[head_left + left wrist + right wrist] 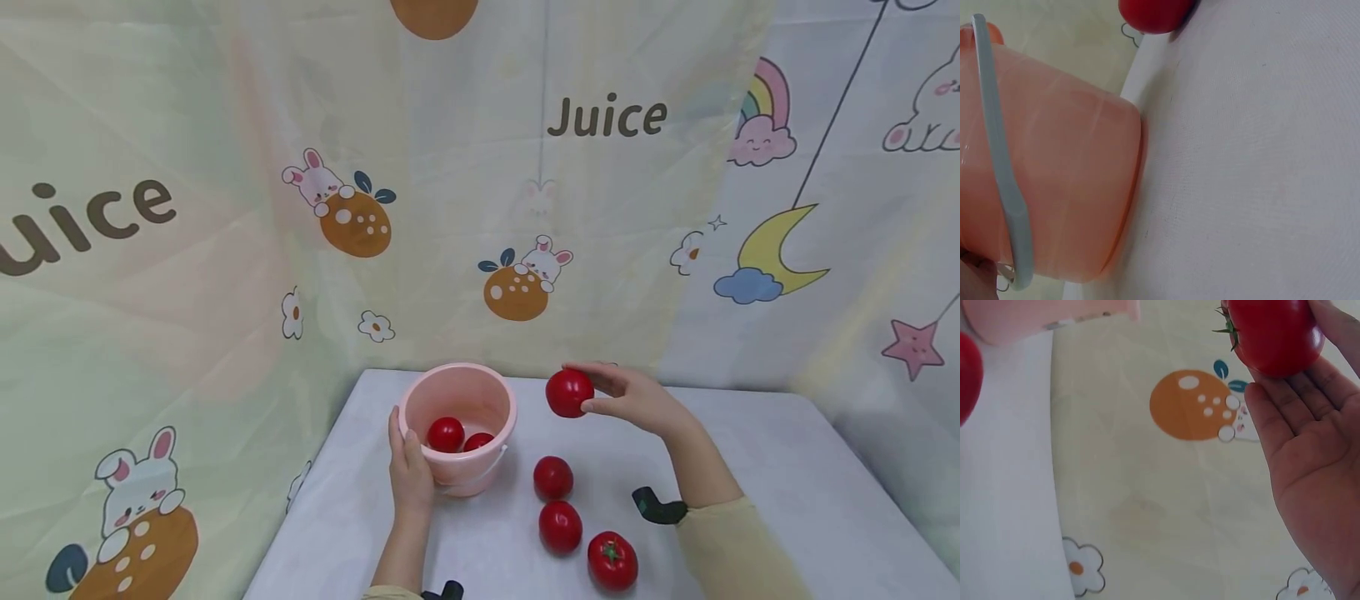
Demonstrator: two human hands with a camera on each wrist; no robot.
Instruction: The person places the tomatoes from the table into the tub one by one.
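Note:
In the head view a pink bucket (471,472) stands on the table with two red tomatoes (446,434) visible inside. My left hand (411,477) holds the bucket's left side, fingers along the wall and thumb near the rim. The left wrist view shows the bucket's wall (1066,169) and its pale handle (1000,156). Right of the bucket and above the table, my right hand (633,402) grips a red tomato (567,393) between thumb and fingers. A green stem (1230,328) shows on this tomato in the right wrist view.
Three more tomatoes lie on the white table (480,558) in front of my right hand: a far one (553,478), a middle one (560,527) and a near one (612,562) with its green stem up. A printed curtain (450,183) hangs behind the table.

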